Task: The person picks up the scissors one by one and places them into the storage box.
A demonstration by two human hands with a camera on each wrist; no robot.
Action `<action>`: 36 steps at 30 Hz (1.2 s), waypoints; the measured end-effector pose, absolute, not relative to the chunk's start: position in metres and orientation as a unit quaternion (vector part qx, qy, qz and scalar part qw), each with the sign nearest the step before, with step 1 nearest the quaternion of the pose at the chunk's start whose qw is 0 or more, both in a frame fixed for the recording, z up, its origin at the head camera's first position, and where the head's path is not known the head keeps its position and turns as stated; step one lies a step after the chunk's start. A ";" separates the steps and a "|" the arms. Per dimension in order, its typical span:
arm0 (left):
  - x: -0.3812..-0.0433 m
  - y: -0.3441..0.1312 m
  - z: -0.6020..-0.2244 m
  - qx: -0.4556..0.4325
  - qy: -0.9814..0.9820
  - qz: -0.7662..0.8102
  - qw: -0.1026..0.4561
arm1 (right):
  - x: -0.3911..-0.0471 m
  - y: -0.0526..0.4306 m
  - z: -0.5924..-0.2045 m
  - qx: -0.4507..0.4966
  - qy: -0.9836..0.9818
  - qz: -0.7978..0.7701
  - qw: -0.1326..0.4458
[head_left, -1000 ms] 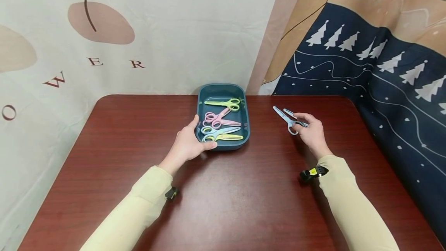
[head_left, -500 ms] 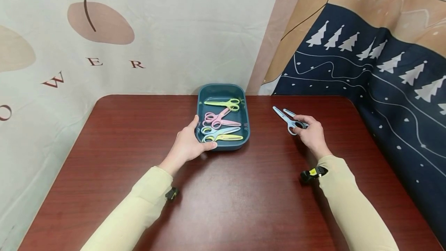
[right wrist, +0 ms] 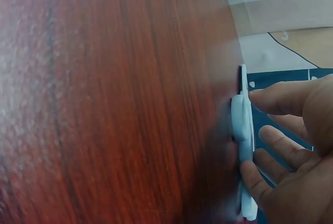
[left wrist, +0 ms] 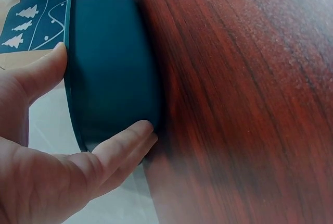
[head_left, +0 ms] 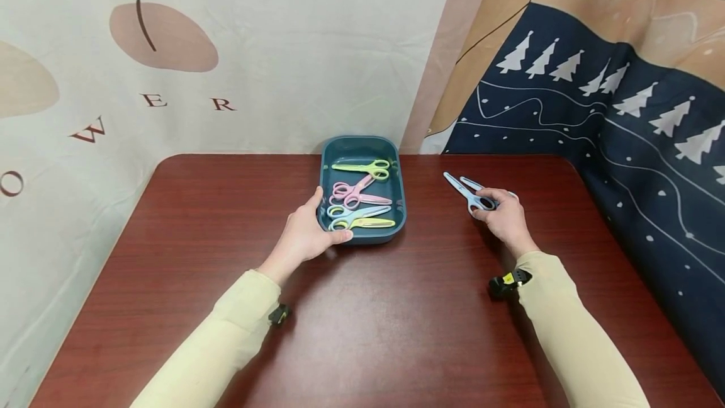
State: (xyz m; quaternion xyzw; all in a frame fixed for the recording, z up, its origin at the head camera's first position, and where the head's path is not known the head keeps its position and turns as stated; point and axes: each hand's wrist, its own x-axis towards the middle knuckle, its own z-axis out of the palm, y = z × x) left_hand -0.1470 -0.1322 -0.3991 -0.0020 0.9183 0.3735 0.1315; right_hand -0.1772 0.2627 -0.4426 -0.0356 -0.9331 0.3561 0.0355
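Against tray point(head_left: 375, 239) and scissors point(head_left: 467, 195), hands point(head_left: 303, 232) apart

Left grip point(left wrist: 54, 174) holds the teal tray point(left wrist: 112, 62)

A reddish-brown, wood-grained table point(head_left: 391, 320) spreads beneath the fingers; on it sit a dark teal tray point(head_left: 376, 238), its near left corner against the fingers of the left hand point(head_left: 303, 232), and light blue scissors point(head_left: 466, 193), blades parted, at the fingertips of the right hand point(head_left: 504, 216)
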 end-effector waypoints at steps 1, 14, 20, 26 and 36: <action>-0.147 -0.132 -0.399 -0.001 0.918 0.374 0.131 | -0.178 0.263 -0.443 -0.033 -0.935 0.352 0.034; -0.149 -0.134 -0.402 0.001 0.917 0.375 0.133 | -0.180 0.261 -0.443 -0.027 -0.950 0.311 0.019; -0.150 -0.134 -0.402 0.004 0.917 0.376 0.134 | -0.181 0.261 -0.443 -0.028 -0.952 0.304 0.015; -0.149 -0.134 -0.402 0.003 0.915 0.379 0.135 | -0.183 0.261 -0.442 -0.028 -0.959 0.281 0.009; -0.150 -0.135 -0.403 0.001 0.916 0.377 0.134 | -0.183 0.258 -0.439 -0.032 -0.959 0.281 -0.007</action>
